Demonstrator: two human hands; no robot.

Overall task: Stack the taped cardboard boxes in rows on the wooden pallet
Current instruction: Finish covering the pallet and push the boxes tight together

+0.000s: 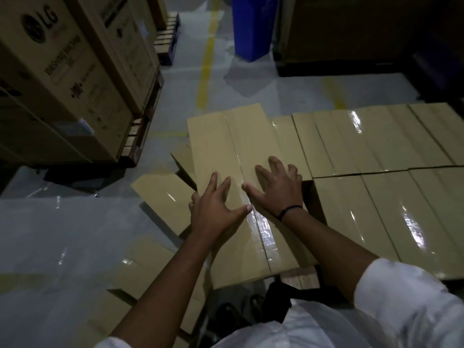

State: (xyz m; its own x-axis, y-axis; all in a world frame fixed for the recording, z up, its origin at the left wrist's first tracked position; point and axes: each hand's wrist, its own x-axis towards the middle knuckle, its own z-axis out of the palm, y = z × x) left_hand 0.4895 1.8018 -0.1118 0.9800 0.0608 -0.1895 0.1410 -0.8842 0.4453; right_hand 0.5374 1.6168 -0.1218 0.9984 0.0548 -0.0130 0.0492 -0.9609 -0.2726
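– Your left hand (216, 209) lies flat on top of the long cardboard box (221, 146) at the centre of the frame. Its fingers are straight and spread, the thumb is stretched out to the right, and it grips nothing.

– Your right hand (276, 189) sits just beside it on the same top, across the glossy tape seam (261, 229). Its fingers are spread and a little arched, tips on the cardboard, closed round nothing. You wear a black band (288, 210) on that wrist.

– That box runs from the lower centre up toward the middle of the frame. How does it stand against the others?

– It is at the left end of the taped boxes (376, 141), which lie side by side in two rows across the right half of the frame. Its right edge meets them. Whether it lies level with them or rests partly on them cannot be told from this angle.

– You can see a strip of the wooden pallet (301, 278) under its near end, lower centre.

– Left of your box, cardboard with loose flaps (160, 197) lies on the shiny grey floor (62, 234).

– At the upper left, tall printed cartons (62, 71) stand on their own pallet. At the upper centre, a blue bin (253, 26) stands beside a yellow floor line (207, 59).
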